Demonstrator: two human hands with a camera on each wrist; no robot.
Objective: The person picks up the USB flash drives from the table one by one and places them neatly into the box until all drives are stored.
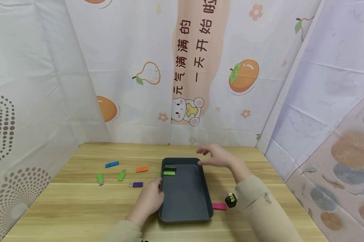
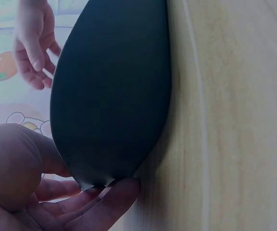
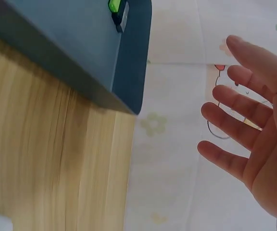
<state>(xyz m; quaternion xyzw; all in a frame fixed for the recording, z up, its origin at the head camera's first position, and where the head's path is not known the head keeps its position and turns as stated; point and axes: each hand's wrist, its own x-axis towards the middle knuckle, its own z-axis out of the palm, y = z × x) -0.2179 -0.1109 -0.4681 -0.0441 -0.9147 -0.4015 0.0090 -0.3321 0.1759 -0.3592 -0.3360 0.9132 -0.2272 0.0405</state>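
A dark grey rectangular tray (image 1: 186, 198) stands on the table. Its left side is gripped by my left hand (image 1: 150, 198), with the thumb near the rim and the fingers (image 2: 117, 202) against the wall's outer side in the left wrist view. At the tray's far right corner, my right hand (image 1: 215, 155) is raised with fingers spread; its palm (image 3: 268, 163) holds nothing in the right wrist view. Inside the tray's far left corner lie a black USB stick (image 1: 170, 169) and a bright green USB stick (image 1: 169, 173), side by side.
Left of the tray lie a blue USB stick (image 1: 112, 164), an orange one (image 1: 142, 169), a purple one (image 1: 137, 184) and two green ones, including this green stick (image 1: 100, 178). A pink stick (image 1: 219, 206) lies right of the tray. A printed curtain (image 1: 133, 111) hangs behind the table.
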